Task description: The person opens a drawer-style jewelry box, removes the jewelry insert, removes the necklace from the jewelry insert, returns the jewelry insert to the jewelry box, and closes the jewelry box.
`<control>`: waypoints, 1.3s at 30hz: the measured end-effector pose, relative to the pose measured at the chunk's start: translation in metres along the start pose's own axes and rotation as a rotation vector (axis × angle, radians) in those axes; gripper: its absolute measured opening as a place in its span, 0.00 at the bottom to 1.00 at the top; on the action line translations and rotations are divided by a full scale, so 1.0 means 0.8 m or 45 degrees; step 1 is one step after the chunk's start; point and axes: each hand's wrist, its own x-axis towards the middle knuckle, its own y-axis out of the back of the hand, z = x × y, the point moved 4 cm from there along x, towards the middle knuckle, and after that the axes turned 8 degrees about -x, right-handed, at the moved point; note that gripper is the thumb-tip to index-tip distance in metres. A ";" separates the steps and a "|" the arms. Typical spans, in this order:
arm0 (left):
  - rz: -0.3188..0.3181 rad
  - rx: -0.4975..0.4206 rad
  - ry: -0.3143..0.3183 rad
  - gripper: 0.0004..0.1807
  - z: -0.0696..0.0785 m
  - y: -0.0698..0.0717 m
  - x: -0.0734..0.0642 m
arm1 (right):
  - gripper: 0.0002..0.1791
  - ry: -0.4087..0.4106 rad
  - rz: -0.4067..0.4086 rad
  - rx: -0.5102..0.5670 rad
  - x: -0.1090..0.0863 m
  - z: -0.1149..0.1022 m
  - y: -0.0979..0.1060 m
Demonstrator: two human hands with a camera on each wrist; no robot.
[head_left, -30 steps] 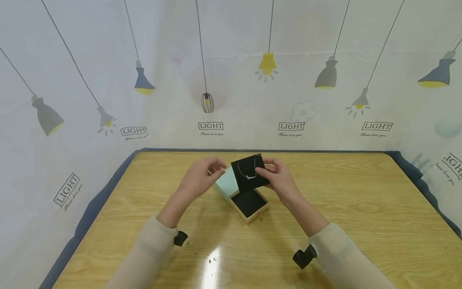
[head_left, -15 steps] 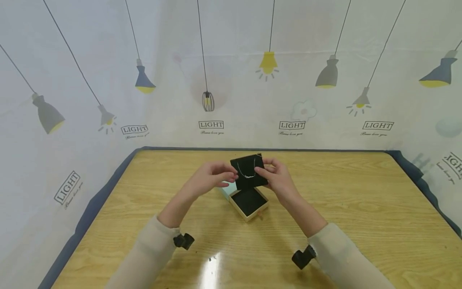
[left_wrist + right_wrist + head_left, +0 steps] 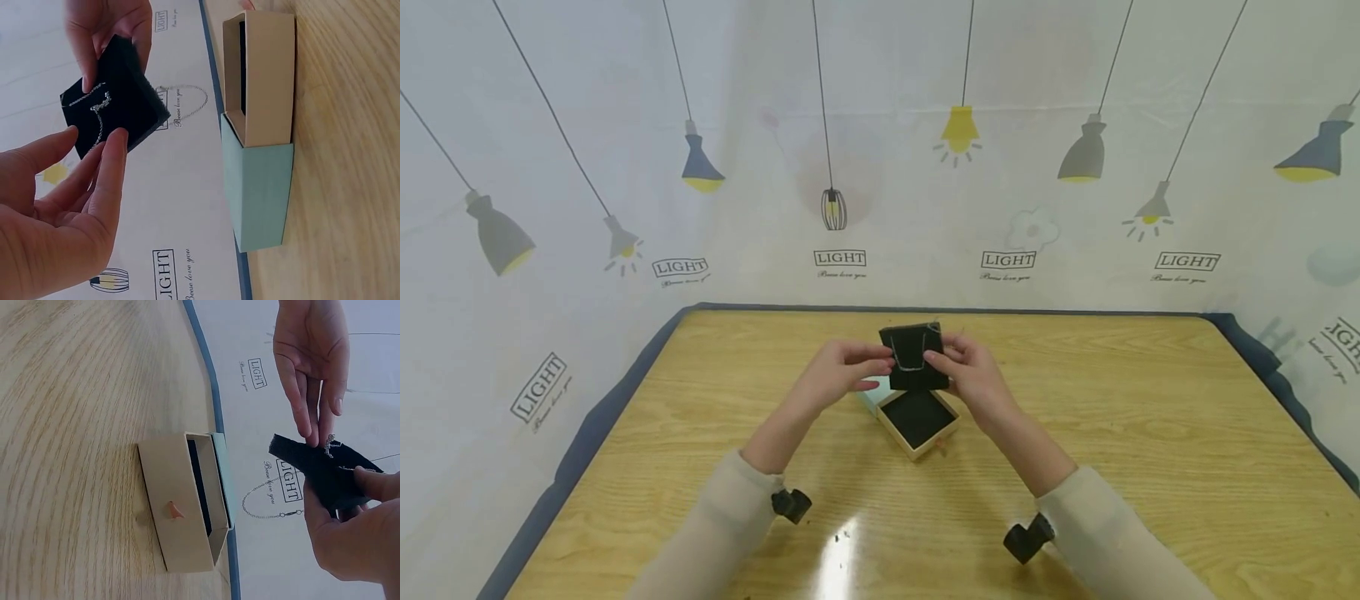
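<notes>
My right hand (image 3: 977, 371) grips a black foam jewellery pad (image 3: 910, 346) by its right edge, thumb on the front and fingers behind. A silver necklace (image 3: 100, 103) lies across the pad's face; part of its chain loops out freely behind in both wrist views. My left hand (image 3: 838, 371) is at the pad's left edge, fingers extended, fingertips right at the edge close to the pendant in the right wrist view. Below the pad, a beige box drawer (image 3: 178, 512) with a black lining stands pulled part way out of its pale green sleeve (image 3: 262, 194).
The box rests on a wood-grain table (image 3: 1112, 433). A small pinkish ribbon tab (image 3: 175, 511) sticks out of the drawer's front. Behind the table hangs a white curtain (image 3: 917, 208) printed with lamps. Each wrist carries a small black camera (image 3: 1028, 540).
My left hand has moved right to the pad's edge, its fingers straightening. The pad has turned more upright and shifted slightly left in my right hand. The box has stayed in place.
</notes>
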 end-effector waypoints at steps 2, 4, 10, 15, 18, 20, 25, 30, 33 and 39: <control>0.023 -0.012 0.004 0.20 -0.003 0.000 0.002 | 0.23 0.002 -0.019 -0.005 0.000 0.000 -0.001; 0.053 -0.028 0.008 0.19 -0.006 0.000 0.003 | 0.24 0.007 -0.034 0.000 -0.001 0.001 -0.002; 0.119 -0.087 0.027 0.19 -0.015 0.001 0.008 | 0.24 0.033 -0.046 -0.015 -0.003 0.002 -0.004; 0.168 -0.116 0.034 0.19 -0.023 0.001 0.011 | 0.23 0.065 -0.057 -0.038 -0.004 0.003 -0.007; 0.209 -0.121 0.020 0.18 -0.025 0.001 0.012 | 0.22 0.079 -0.058 -0.063 -0.004 0.004 -0.008; 0.240 -0.142 0.014 0.17 -0.025 0.000 0.012 | 0.22 0.079 -0.052 -0.077 -0.005 0.005 -0.008; 0.304 -0.208 0.014 0.15 -0.026 -0.001 0.013 | 0.20 0.092 -0.041 -0.123 -0.005 0.006 -0.009; 0.333 -0.254 0.048 0.14 -0.026 -0.001 0.014 | 0.20 0.126 -0.055 -0.155 -0.007 0.007 -0.011; 0.325 -0.305 0.083 0.13 -0.027 -0.002 0.014 | 0.20 0.166 -0.070 -0.174 -0.008 0.006 -0.012; 0.243 -0.486 0.119 0.09 -0.032 -0.004 0.013 | 0.18 0.249 -0.065 -0.257 -0.011 0.004 -0.012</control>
